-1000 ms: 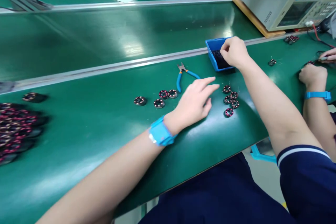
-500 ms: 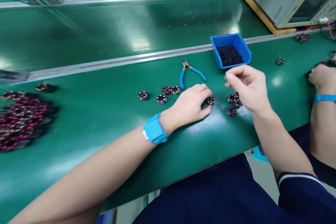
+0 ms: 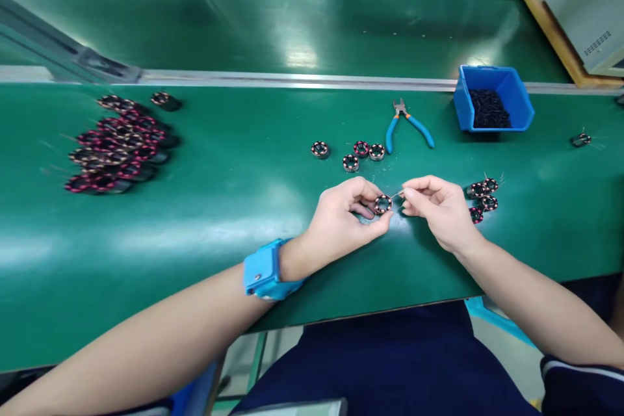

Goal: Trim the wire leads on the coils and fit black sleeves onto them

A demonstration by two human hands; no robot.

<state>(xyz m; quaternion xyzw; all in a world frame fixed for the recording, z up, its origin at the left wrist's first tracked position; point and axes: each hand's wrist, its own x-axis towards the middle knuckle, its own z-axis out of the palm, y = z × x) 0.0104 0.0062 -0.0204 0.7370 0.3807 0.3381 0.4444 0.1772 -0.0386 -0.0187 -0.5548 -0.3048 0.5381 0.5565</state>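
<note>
My left hand (image 3: 348, 211) pinches a small ring-shaped motor stator (image 3: 383, 204) with copper windings, its open face towards me. A thin wire (image 3: 396, 195) runs from the stator to the fingertips of my right hand (image 3: 436, 208). Those fingers are closed in a pinch at the wire's end; whatever tiny thing sits between them is too small to make out. Beyond my hands lie several stators (image 3: 350, 163) and blue-handled cutting pliers (image 3: 409, 127) with their jaws spread. Close to the right hand stands another group of stators (image 3: 489, 203) with loose wire ends.
A blue bin (image 3: 524, 110) holding short black tube-like pieces (image 3: 489, 108) stands at the back right. At the left is a large cluster of stators (image 3: 119, 149). One stator (image 3: 581, 140) lies far right. A metal rail (image 3: 302, 80) crosses behind; an instrument case (image 3: 585, 13) sits beyond.
My right hand has come from beside the blue bin down to the stator's wire. The left hand has turned the stator, showing its face. The camera view has shifted.
</note>
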